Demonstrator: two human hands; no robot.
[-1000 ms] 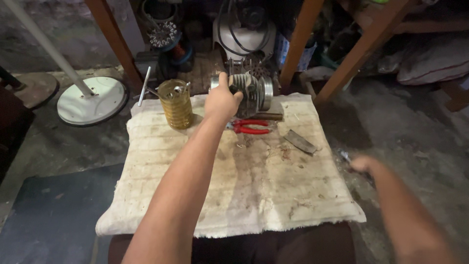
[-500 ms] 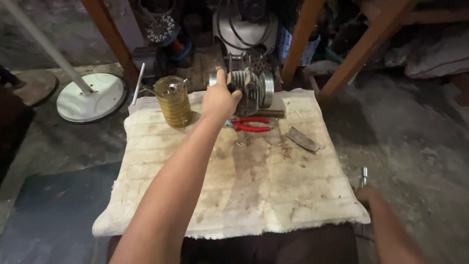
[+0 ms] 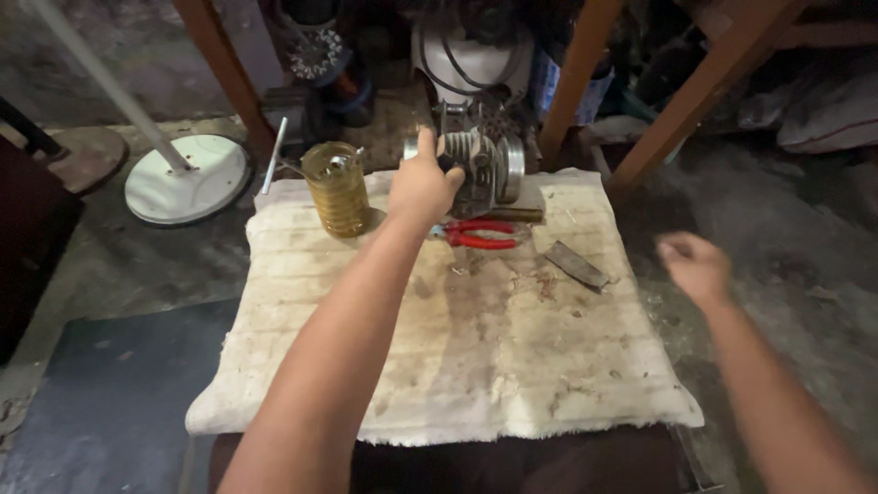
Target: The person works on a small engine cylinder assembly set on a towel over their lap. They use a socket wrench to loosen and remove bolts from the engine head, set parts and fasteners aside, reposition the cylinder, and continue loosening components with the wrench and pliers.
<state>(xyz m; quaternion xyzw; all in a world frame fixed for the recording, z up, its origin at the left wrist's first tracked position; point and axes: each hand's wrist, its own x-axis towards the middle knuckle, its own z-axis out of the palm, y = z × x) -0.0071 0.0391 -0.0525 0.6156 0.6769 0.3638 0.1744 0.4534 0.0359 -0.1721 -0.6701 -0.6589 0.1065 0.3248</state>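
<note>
Head view: two hands, left [image 3: 422,186] gripping one finned motor [image 3: 480,169], right [image 3: 695,267] loosely curled, empty.

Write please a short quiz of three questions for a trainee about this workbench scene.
1. True or false: the left hand grips the finned metal motor part at the far edge of the cloth.
2. Which thing lies just below the left hand? A) red-handled pliers B) a hammer C) a brush
3. Fill in: the right hand hovers beyond the cloth's ____ edge, and what it holds cannot be told.

Key: 1 true; 2 A; 3 right. Also seen: a yellowish jar left of the hand and a flat metal blade.
</note>
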